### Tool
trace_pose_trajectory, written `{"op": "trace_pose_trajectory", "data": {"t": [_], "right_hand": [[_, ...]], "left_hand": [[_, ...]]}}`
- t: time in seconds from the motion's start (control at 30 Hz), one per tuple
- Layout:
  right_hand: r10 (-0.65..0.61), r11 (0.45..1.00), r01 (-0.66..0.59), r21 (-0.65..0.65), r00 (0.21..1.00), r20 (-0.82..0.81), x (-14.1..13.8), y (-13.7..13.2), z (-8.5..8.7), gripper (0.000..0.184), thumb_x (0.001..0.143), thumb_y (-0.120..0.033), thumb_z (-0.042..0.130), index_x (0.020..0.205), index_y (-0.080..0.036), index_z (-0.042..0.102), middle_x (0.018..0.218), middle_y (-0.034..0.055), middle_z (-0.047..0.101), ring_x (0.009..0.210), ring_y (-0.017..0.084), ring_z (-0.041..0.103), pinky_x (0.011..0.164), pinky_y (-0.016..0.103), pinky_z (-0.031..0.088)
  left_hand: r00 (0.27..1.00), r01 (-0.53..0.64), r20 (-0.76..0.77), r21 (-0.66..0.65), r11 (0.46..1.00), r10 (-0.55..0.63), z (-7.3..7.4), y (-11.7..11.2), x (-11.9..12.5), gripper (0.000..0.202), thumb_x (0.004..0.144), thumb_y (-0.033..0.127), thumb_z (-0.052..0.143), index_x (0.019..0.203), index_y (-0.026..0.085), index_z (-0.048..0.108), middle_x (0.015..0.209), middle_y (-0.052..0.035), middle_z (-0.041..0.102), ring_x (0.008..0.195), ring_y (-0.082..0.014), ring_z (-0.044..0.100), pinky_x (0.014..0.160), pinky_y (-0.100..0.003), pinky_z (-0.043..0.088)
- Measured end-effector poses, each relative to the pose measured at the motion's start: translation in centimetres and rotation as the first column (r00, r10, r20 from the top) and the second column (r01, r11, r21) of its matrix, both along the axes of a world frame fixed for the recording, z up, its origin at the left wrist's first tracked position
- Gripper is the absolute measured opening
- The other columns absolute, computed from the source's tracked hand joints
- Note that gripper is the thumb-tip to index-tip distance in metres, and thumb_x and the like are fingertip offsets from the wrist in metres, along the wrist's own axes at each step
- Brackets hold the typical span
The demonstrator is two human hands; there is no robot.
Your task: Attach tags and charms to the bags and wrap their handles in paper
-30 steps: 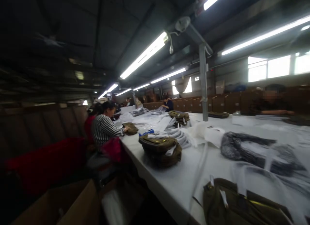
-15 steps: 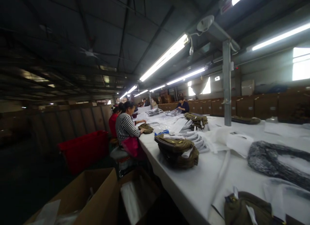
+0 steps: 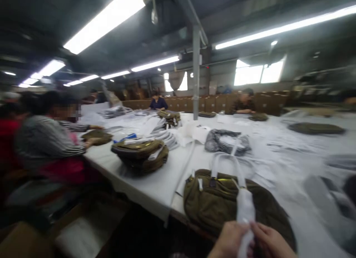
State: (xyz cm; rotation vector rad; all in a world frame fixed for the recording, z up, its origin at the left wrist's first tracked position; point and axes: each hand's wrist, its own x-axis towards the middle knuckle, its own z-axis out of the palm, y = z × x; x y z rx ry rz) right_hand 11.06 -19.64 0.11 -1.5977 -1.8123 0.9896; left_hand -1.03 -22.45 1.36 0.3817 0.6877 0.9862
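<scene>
Plainly enough, we had an olive-green bag (image 3: 211, 204) lying at the near edge of the table (image 3: 161, 193), with yellow trim showing along its zip. Its white-covered strap (image 3: 245, 208) looped up from the top and came down across the bag toward us. Our left hand (image 3: 230, 237) was closed around the strap's lower end, and our right hand (image 3: 268, 239) pinched it just beside, between thumb and fingers.

Under the bag we saw a white covering spread over the long table, with a creased line running away from us. To our left stood a stack of similar bags (image 3: 139, 154), with something blue (image 3: 125, 138) behind it, too blurred to name. Farther in, we saw crumpled white paper (image 3: 191, 134), a dark bundle (image 3: 213, 142) and, toward our right, a flat green bag (image 3: 317, 128).

At the left side of the table, a person in striped sleeves (image 3: 50, 139) had a hand on another bag (image 3: 100, 136). Across from us, a person in dark blue (image 3: 158, 103) sat near the far side. Around us, a grey post (image 3: 196, 76) rose beyond the bags, brown cartons (image 3: 183, 103) lined the back below bright windows (image 3: 250, 74), and tube lights (image 3: 105, 22) crossed the dim ceiling.
</scene>
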Motion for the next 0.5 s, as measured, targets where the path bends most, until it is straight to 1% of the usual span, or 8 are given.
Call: {"op": "trace_pose_trajectory", "data": {"t": [0.03,0.07,0.13,0.2,0.27,0.33,0.43,0.5], "right_hand": [[-0.055,0.993,0.04,-0.11,0.989,-0.139,0.8,-0.1,-0.3,0.054,0.072,-0.073,0.044,0.068,-0.02,0.056,0.048,-0.0016,0.048,0.035,0.01,0.043,0.032,0.023,0.031],[-0.103,0.978,0.041,-0.207,0.949,-0.298,1.1,-0.2,-0.6,0.056,0.068,-0.075,0.046,0.066,-0.019,0.052,0.045,-0.0045,0.044,0.032,0.007,0.036,0.031,0.021,0.026],[-0.165,0.959,0.027,-0.282,0.863,-0.478,0.9,0.1,-1.2,0.055,0.067,-0.073,0.051,0.068,-0.018,0.048,0.043,-0.0086,0.038,0.032,0.004,0.027,0.032,0.019,0.019],[-0.178,0.958,0.003,-0.286,0.79,-0.587,0.2,0.5,-1.6,0.053,0.066,-0.07,0.055,0.068,-0.017,0.046,0.045,-0.01,0.036,0.035,0.003,0.025,0.034,0.018,0.017],[-0.153,0.964,-0.034,-0.262,0.736,-0.66,-0.3,0.6,-1.6,0.053,0.064,-0.068,0.059,0.07,-0.016,0.048,0.049,-0.0085,0.04,0.039,0.003,0.029,0.037,0.017,0.019],[-0.102,0.968,-0.089,-0.234,0.711,-0.695,-0.4,0.5,-1.1,0.054,0.064,-0.066,0.061,0.073,-0.014,0.05,0.053,-0.0061,0.046,0.042,0.004,0.032,0.04,0.018,0.022],[-0.008,0.969,-0.164,-0.184,0.725,-0.688,0.2,0.5,0.3,0.048,0.065,-0.06,0.064,0.072,-0.014,0.053,0.055,-0.0039,0.052,0.043,0.005,0.036,0.041,0.018,0.024],[0.045,0.972,-0.187,-0.145,0.748,-0.662,0.7,0.7,1.1,0.04,0.067,-0.052,0.066,0.068,-0.014,0.052,0.055,-0.0032,0.054,0.045,0.005,0.038,0.042,0.018,0.026]], "left_hand": [[0.996,0.028,0.084,-0.094,0.995,-0.02,-0.1,0.3,0.0,0.027,0.082,0.034,0.055,0.082,0.007,0.058,0.062,-0.0031,0.055,0.043,-0.0063,0.047,0.037,-0.017,0.035],[0.981,0.072,0.19,-0.192,0.979,-0.035,-0.2,0.5,0.0,0.027,0.082,0.033,0.055,0.079,0.007,0.057,0.057,-0.0009,0.053,0.038,-0.0033,0.042,0.035,-0.014,0.029],[0.917,0.168,0.398,-0.292,0.942,-0.04,-0.1,0.8,-0.4,0.026,0.085,0.03,0.051,0.077,0.005,0.056,0.055,0.0004,0.051,0.036,-0.0006,0.039,0.035,-0.011,0.027],[0.852,0.248,0.522,-0.325,0.913,-0.045,0.0,0.7,-1.0,0.025,0.086,0.028,0.048,0.078,0.005,0.055,0.055,0.0009,0.05,0.036,-0.0001,0.039,0.036,-0.01,0.028],[0.816,0.311,0.574,-0.326,0.893,-0.075,0.1,0.6,-1.6,0.026,0.087,0.028,0.046,0.079,0.005,0.055,0.056,0.0007,0.05,0.037,-0.0003,0.04,0.037,-0.01,0.029],[0.791,0.367,0.599,-0.307,0.878,-0.122,0.2,0.5,-2.1,0.028,0.087,0.029,0.046,0.081,0.004,0.056,0.056,0.0007,0.049,0.038,0.0002,0.041,0.037,-0.009,0.029],[0.754,0.441,0.626,-0.257,0.86,-0.2,0.6,0.6,-2.8,0.031,0.087,0.03,0.046,0.083,0.001,0.056,0.055,0.0028,0.045,0.037,0.002,0.04,0.037,-0.006,0.027],[0.746,0.475,0.618,-0.23,0.849,-0.25,0.8,0.8,-3.0,0.032,0.088,0.03,0.045,0.084,0.001,0.056,0.054,0.0045,0.042,0.037,0.0033,0.038,0.036,-0.004,0.025]]}}
